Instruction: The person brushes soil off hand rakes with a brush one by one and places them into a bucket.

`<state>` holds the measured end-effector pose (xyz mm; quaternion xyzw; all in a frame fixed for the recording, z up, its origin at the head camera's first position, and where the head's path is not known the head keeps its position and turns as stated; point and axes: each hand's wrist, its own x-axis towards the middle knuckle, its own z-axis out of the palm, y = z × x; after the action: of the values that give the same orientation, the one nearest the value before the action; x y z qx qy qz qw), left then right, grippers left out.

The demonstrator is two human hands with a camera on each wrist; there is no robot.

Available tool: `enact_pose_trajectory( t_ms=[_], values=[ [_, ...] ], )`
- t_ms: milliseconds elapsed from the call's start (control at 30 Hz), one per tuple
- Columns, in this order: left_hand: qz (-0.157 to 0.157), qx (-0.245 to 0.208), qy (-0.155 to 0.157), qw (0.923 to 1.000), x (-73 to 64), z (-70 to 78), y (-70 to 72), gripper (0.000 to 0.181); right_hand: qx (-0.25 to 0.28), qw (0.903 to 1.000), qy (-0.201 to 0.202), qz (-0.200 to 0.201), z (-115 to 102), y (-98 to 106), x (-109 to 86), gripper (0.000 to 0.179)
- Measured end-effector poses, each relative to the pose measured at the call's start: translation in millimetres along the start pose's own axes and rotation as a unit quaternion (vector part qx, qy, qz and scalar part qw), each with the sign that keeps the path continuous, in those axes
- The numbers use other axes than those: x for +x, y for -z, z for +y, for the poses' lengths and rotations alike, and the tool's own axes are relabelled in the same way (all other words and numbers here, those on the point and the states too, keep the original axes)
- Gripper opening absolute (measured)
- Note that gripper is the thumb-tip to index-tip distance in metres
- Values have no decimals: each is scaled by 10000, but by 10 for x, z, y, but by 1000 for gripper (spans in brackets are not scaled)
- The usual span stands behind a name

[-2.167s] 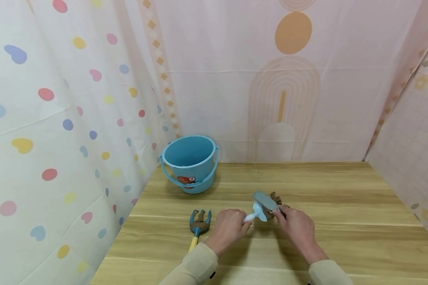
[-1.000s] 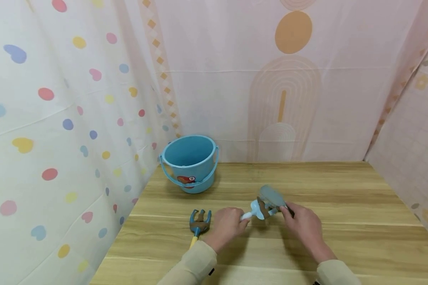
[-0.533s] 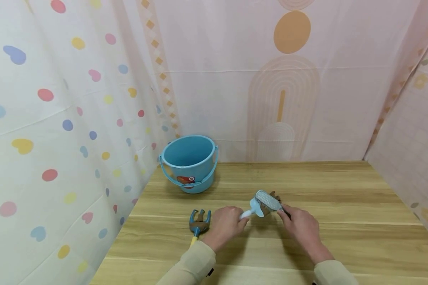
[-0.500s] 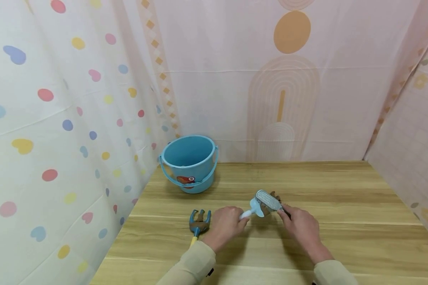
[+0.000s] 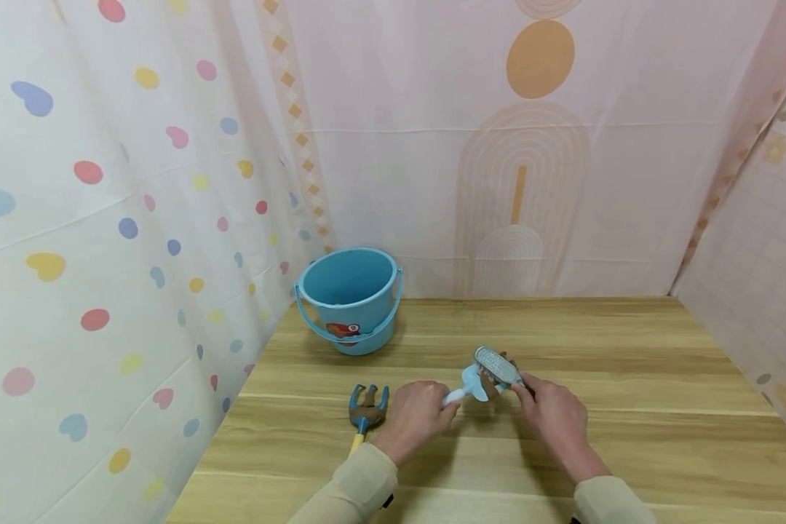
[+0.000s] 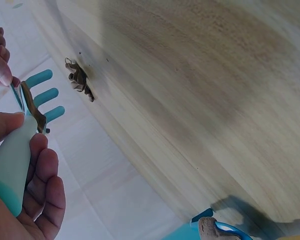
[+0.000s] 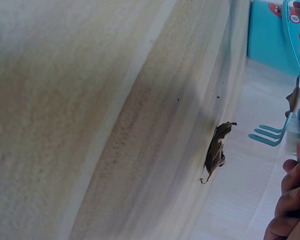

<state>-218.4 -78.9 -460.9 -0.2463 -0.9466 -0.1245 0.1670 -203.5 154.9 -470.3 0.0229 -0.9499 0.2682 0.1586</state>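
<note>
Rake [image 5: 471, 380], pale blue, gripped in left hand [image 5: 419, 416], fingers curled snugly round whitish handle. Held raised over wooden table [image 5: 661, 364], right of bucket [image 5: 370, 311] and nearer the person. Brown strip [image 5: 488, 386] caught across rake head. Brush [image 5: 495, 366], gray and oval, gripped by dark end in right hand [image 5: 557, 418], likewise curled tight. Tilted across rake head, right of bucket; cannot tell whether pressed on brown strip. Crumpled brown clump [image 7: 217, 152] resting on table, also right of bucket, well apart from it. Few dark specks [image 7: 218, 97] scattered near clump. Fork [image 5: 362, 424], darker blue with yellow handle, lying on table straight in front of bucket, on near side; brown band [image 5: 367, 413] across its tines, handle end hidden by left arm. Bucket upright, blue, carry handle hanging down front, red label [image 5: 343, 331] on wall. Dotted curtain [image 5: 170, 291] left of bucket, pinkish curtain [image 5: 419, 145] behind. Beige sleeves [image 5: 363, 477] on both arms.
</note>
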Motion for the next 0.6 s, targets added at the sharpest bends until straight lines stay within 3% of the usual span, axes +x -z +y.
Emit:
enact_pose_trajectory(
  t_ms=[600],
  values=[
    [-32,-7,51,10000,-5,12,12,28,38,10000,-15,76,1,32,34,31]
  ],
)
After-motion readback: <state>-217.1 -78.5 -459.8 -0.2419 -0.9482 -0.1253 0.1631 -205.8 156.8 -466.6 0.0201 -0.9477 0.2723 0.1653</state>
